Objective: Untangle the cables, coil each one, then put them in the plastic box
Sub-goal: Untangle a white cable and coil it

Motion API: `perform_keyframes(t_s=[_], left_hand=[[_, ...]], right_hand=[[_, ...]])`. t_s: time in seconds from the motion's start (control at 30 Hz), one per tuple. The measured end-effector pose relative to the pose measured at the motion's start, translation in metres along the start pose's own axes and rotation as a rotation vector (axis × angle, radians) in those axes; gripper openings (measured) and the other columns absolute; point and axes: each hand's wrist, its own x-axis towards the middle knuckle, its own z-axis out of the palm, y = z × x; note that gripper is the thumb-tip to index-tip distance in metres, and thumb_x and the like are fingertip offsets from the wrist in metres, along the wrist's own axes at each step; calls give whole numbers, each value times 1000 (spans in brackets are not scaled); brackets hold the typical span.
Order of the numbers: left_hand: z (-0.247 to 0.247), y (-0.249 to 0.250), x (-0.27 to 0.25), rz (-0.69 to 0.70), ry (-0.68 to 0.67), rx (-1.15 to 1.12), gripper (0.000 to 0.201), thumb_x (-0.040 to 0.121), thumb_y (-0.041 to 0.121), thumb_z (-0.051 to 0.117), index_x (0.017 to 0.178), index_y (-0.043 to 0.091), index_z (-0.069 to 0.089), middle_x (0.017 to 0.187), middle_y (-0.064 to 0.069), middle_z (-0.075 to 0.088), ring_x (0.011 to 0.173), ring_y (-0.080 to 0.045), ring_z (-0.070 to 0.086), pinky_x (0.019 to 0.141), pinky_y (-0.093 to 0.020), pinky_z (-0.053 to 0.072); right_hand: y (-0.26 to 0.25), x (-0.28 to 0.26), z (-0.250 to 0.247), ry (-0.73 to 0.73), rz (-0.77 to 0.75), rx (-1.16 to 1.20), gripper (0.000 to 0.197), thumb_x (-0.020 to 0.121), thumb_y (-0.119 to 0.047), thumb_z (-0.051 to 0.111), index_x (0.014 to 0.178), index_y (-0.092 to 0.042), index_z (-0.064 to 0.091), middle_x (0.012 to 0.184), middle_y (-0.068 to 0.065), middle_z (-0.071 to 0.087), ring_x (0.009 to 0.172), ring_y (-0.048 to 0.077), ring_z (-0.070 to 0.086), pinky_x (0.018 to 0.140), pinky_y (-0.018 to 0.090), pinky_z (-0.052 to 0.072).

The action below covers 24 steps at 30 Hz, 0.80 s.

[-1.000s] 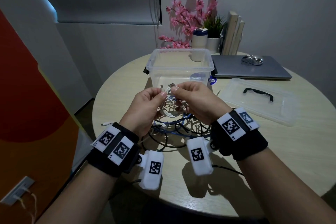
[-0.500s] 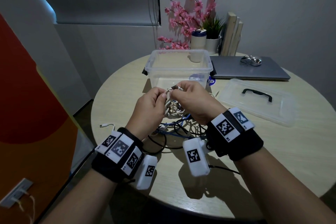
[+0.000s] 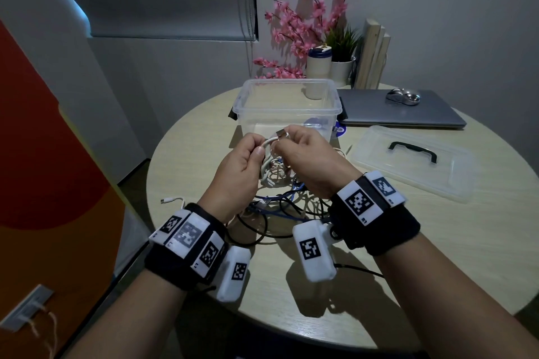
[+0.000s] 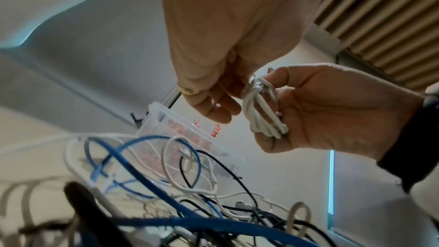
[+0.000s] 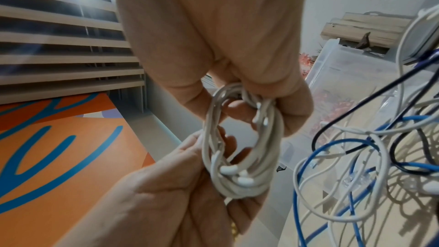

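Head view — both hands' fingers pinch white cable coil [image 3: 267,154] near plastic box [image 3: 288,102] — no legible labels.

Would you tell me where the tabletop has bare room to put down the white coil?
Bare table lies near the front edge, right of the cable tangle, below the lid. Crowded: between tangle and plastic box.

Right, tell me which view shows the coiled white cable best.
The right wrist view: the whole white coil faces the camera. The left wrist view shows it edge-on as a bundle; the head view shows only its top strands between the hands.
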Motion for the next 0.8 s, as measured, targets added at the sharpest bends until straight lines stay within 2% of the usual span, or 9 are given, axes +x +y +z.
perform_keyframes(t_s=[0.1,0.17,0.27,0.37,0.47,0.57,0.63,0.8], left_hand=[[0,2,-1,63,1,126,19,100,15,40,97,13,58,82,-5,61,72,-13,53,67,-31,43],[3,0,-2,45,6,109,19,101,15,40,95,12,58,78,-3,59,70,-13,51,67,-31,42],[5,-1,-4,-101,-8,-106,22,102,17,39,91,14,57,72,0,58,67,-15,51,65,-33,43],[7,7,-6,-244,-48,-387,25,103,13,35,91,13,56,62,5,64,55,-8,57,54,-24,45],[6,11,-7,-284,-91,-528,25,103,11,33,93,9,55,61,2,67,52,-7,61,50,-20,48],[1,10,-8,-311,-127,-629,21,102,10,35,103,2,55,69,-2,69,61,-9,64,57,-19,51],[-2,9,-7,-327,-136,-639,19,99,10,43,111,1,55,81,-6,68,69,-13,61,66,-24,49],[-5,5,-6,-366,-107,-667,24,93,5,51,117,-1,54,90,-10,63,74,-16,58,73,-29,44]], right_hand=[[-2,1,0,-7,15,8,13,94,-7,40,87,-10,50,65,5,50,51,14,50,46,27,42],[-4,2,-3,-36,13,-7,13,94,-9,40,86,-10,50,66,7,51,53,16,49,47,29,43],[-6,1,-6,-74,8,-27,18,93,-2,42,82,-11,52,62,4,50,48,13,48,46,27,42],[-5,1,-7,-91,-1,-39,20,91,1,42,82,-12,54,62,3,50,45,9,47,45,25,39],[-2,3,-7,-94,-2,-66,21,90,2,43,82,-12,56,65,4,51,50,11,46,50,26,37],[-3,2,-9,-76,-4,-40,23,89,6,44,81,-11,56,64,5,51,47,8,48,45,21,37],[-3,1,-10,-60,-4,4,23,89,8,44,81,-9,57,60,3,51,43,4,49,41,17,38],[0,2,-10,-31,-5,56,21,87,10,48,86,-7,61,63,3,56,45,3,54,42,15,39]])
